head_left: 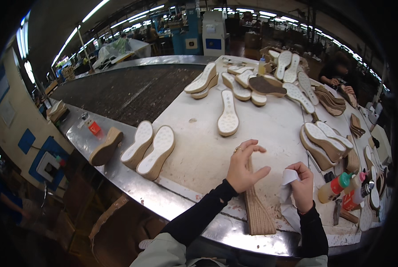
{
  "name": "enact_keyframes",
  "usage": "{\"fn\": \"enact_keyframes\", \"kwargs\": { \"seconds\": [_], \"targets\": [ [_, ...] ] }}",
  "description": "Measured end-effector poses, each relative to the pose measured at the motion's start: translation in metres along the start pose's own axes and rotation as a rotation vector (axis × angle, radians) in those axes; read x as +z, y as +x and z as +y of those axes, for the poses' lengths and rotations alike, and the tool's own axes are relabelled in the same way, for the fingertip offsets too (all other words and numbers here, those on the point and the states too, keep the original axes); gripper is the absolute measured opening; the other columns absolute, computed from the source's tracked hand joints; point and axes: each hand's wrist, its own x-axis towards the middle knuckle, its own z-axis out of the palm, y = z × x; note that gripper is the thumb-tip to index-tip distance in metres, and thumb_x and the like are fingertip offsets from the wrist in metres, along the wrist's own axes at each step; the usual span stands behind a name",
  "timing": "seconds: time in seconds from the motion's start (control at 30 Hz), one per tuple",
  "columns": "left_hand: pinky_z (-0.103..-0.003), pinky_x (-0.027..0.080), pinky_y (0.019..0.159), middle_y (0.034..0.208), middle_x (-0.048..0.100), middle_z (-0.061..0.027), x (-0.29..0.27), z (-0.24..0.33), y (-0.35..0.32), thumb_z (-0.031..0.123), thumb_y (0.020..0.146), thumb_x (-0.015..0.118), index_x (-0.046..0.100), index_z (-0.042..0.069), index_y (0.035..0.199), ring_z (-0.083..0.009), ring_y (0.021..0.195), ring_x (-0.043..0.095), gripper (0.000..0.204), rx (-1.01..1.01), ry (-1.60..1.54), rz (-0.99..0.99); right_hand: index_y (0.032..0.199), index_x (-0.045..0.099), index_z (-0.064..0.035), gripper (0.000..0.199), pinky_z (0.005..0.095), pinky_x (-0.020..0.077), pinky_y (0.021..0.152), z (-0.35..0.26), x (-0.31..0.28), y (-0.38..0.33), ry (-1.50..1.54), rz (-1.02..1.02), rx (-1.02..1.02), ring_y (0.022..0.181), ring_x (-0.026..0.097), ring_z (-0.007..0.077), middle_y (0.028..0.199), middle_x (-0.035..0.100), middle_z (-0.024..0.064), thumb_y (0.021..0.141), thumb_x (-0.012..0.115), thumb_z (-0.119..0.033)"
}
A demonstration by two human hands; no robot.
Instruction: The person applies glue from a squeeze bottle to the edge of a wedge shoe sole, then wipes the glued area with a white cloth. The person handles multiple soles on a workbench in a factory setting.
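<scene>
My left hand (246, 167) is open, its thumb and fingers spread apart, above a woven wedge sole (259, 213). The wedge lies on its side at the near edge of the white worktable, with its upper part hidden behind that hand; whether they touch I cannot tell. A white cloth (289, 196) is gripped between the fingers of my right hand (302, 189) and hangs down toward the tabletop. Farther off, a single wedge sole with a white dotted top (228, 113) lies on the table. To the left stand a pair of white-topped wedges (156, 153).
More wedge soles (323, 138) crowd the right side and the far end (203, 82). Glue bottles with a green cap (334, 188) and a hammer (337, 211) lie at right. A dark conveyor belt (132, 89) runs along the left. Another person (339, 73) works at far right.
</scene>
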Motion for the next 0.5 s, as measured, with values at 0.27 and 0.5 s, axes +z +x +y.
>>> {"fn": "enact_keyframes", "kwargs": {
  "seconds": [0.27, 0.5],
  "targets": [
    [-0.059, 0.012, 0.103, 0.121, 0.055, -0.002, 0.004, 0.029, -0.017, 0.03, 0.061, 0.077, 0.064, 0.017, 0.07, -0.0285, 0.128, 0.037, 0.021, 0.239, 0.329, -0.217, 0.077, 0.061, 0.0022, 0.011, 0.0277, 0.0439, 0.06, -0.021, 0.021, -0.012, -0.275, 0.14, -0.357, 0.064, 0.056, 0.0167, 0.071, 0.058, 0.0095, 0.067, 0.062, 0.001],
    [-0.055, 0.017, 0.102, 0.096, 0.064, 0.0042, 0.011, 0.03, -0.014, 0.016, 0.061, 0.076, 0.066, 0.017, 0.069, -0.0238, 0.112, 0.051, 0.013, 0.289, 0.23, -0.101, 0.085, 0.061, 0.0032, 0.015, 0.0263, 0.0459, 0.069, -0.026, 0.006, -0.005, -0.583, 0.235, -0.545, 0.077, 0.06, 0.0189, 0.082, 0.062, 0.0097, 0.073, 0.054, 0.006]
  ]
}}
